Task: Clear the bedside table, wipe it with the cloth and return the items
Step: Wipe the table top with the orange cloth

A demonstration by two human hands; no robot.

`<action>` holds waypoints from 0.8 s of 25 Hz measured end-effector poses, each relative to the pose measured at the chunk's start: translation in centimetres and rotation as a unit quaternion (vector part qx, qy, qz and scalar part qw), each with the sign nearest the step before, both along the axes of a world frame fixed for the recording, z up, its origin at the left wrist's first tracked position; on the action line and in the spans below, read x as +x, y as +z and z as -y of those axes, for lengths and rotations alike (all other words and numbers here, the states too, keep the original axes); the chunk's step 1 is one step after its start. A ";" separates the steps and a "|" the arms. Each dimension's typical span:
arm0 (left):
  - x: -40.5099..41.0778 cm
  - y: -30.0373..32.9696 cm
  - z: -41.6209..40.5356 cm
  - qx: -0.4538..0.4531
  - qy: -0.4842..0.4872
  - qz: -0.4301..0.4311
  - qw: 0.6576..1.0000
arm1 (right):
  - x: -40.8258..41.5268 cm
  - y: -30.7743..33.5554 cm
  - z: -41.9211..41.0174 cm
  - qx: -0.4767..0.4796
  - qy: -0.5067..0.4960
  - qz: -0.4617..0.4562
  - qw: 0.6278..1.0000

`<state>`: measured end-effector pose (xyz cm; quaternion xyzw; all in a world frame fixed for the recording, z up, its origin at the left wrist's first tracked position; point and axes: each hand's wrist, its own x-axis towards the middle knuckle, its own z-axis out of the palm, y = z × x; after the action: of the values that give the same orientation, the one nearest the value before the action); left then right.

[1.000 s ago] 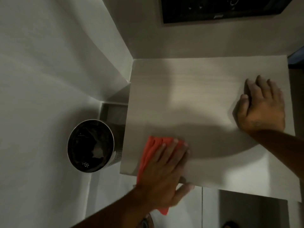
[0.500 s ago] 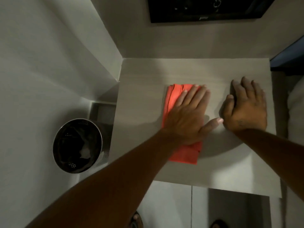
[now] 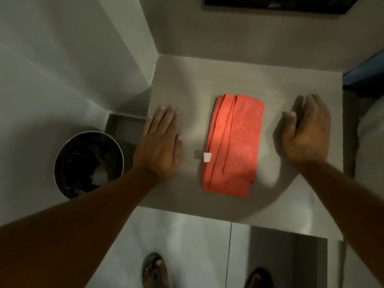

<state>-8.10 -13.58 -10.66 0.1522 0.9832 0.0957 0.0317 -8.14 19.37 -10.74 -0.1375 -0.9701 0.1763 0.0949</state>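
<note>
A folded orange-red cloth (image 3: 234, 142) with a small white tag lies flat in the middle of the pale wood-grain bedside table (image 3: 187, 80). My left hand (image 3: 160, 142) rests flat and palm down on the table's left edge, a hand's width left of the cloth and holding nothing. Right of the cloth, my right hand (image 3: 305, 132) is over the table with fingers loosely spread, slightly blurred, also holding nothing. Neither hand touches the cloth. Nothing else is on the table top.
A round metal waste bin (image 3: 87, 163) with rubbish inside stands on the floor left of the table, in the wall corner. A dark framed panel (image 3: 270, 5) hangs on the wall behind. White bedding (image 3: 372, 125) borders the right side. My sandalled feet (image 3: 155, 271) show below.
My left hand has let go of the cloth and slid left to the table's edge. The cloth now lies alone in the middle. My right hand has lifted slightly and shifted right.
</note>
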 end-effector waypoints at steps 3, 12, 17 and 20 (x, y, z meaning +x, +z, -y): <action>-0.1 -0.3 0.1 -0.012 -0.006 0.002 1.000 | 1.3 0.8 7.2 0.020 0.085 -0.033 0.996; -0.2 0.4 0.3 0.022 -0.008 0.005 1.000 | -9.2 0.8 11.9 0.112 0.329 0.103 0.932; 0.0 -0.2 -0.1 0.015 -0.018 -0.020 1.000 | -4.3 0.5 -7.1 0.117 0.112 0.056 0.985; 0.0 0.1 -0.3 0.013 -0.010 -0.022 1.000 | -2.1 0.3 -8.3 0.101 0.043 0.092 0.990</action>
<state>-8.14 -13.25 -10.55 0.1643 0.9808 0.1044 0.0093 -10.19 27.71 -10.41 -0.1013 -0.9925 0.0674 0.0111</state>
